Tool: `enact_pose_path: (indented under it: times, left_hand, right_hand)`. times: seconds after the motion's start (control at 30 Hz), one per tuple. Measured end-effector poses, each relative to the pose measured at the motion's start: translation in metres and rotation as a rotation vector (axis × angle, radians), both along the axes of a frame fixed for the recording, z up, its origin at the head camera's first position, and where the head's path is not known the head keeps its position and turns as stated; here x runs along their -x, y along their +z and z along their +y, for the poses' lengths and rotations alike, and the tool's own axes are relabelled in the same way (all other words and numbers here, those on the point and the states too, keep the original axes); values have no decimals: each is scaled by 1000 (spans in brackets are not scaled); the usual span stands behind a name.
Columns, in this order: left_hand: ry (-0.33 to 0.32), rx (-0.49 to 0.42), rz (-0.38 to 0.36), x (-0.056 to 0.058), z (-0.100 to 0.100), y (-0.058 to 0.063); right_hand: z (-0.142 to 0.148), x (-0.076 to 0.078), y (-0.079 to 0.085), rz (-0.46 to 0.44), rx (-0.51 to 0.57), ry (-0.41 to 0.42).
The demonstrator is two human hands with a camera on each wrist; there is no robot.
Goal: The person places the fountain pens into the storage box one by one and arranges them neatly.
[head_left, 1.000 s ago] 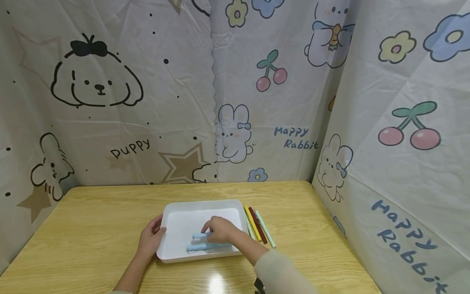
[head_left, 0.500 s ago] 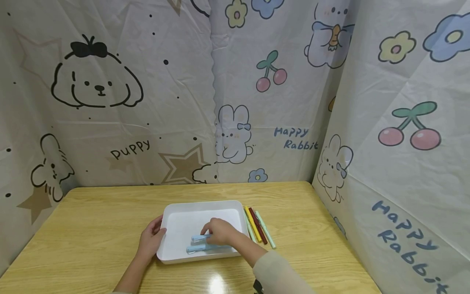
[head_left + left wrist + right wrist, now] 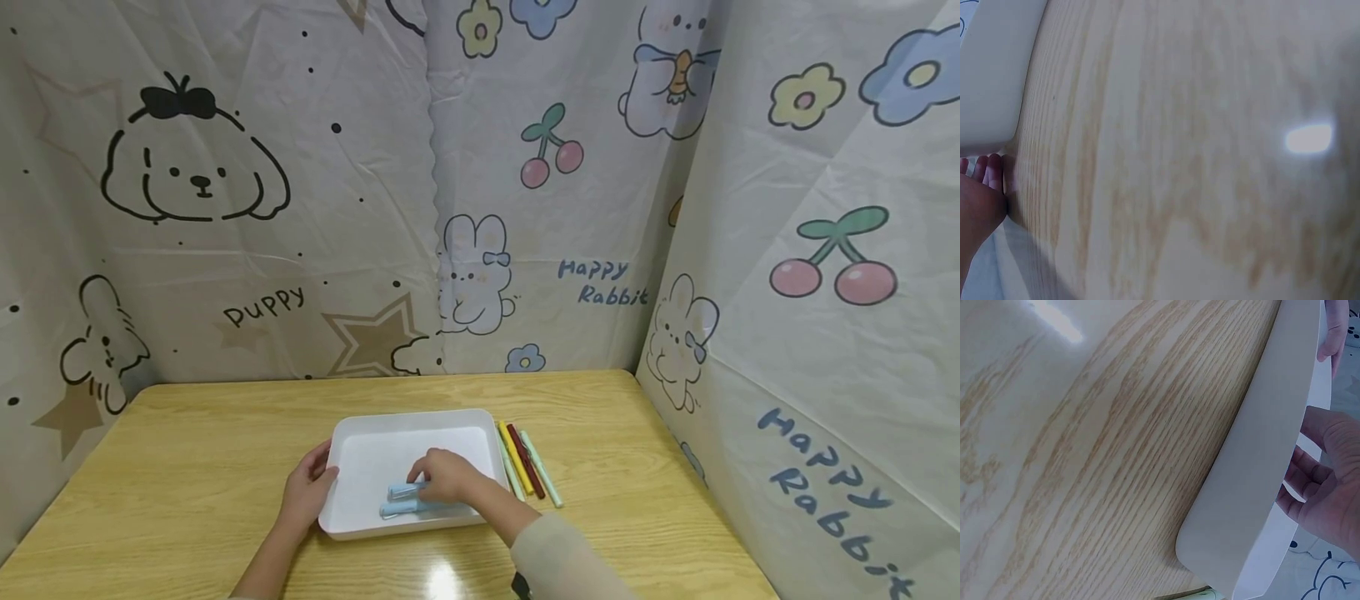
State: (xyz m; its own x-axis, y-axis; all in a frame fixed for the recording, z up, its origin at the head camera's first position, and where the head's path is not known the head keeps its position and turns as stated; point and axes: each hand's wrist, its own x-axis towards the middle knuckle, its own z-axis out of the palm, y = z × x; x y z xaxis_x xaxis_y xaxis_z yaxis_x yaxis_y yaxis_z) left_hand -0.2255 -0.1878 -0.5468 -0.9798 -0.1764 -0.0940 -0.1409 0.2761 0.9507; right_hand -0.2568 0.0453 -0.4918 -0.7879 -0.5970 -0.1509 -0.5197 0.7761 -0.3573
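Observation:
A shallow white tray (image 3: 367, 446) sits on the wooden table. My left hand (image 3: 303, 487) holds its left rim, thumb at the edge and fingers along the outside; the left wrist view catches that hand (image 3: 982, 200) by the tray's corner. Inside the tray, my right hand (image 3: 448, 477) pinches a light blue marker (image 3: 400, 491) near the front side. Just in front of it lies another light blue marker (image 3: 396, 508), partly hidden under the hand. In the right wrist view the tray wall (image 3: 1247, 444) hides whatever the right-hand fingers (image 3: 1307, 472) hold.
Against the tray's right side lie a light green marker (image 3: 510, 467), a yellow marker (image 3: 516, 458), a dark red marker (image 3: 527, 461) and a pale green marker (image 3: 542, 469). A printed cloth (image 3: 375, 208) hangs behind the table (image 3: 217, 467) and along its sides.
My right hand has shifted slightly left and toward the front, bringing the pinched marker closer to the other light blue one. The left hand stays on the tray rim.

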Motion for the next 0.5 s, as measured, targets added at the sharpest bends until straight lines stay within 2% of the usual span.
enact_pose_path:
  times: [0.33,0.5]
  left_hand:
    - [32,14,25,1,1,-3]
    - [14,-3,9,0,0,-2]
  right_hand:
    - [-1,0,-2,-15,8,-15]
    - [-3,-1,-1,-26,8,-11]
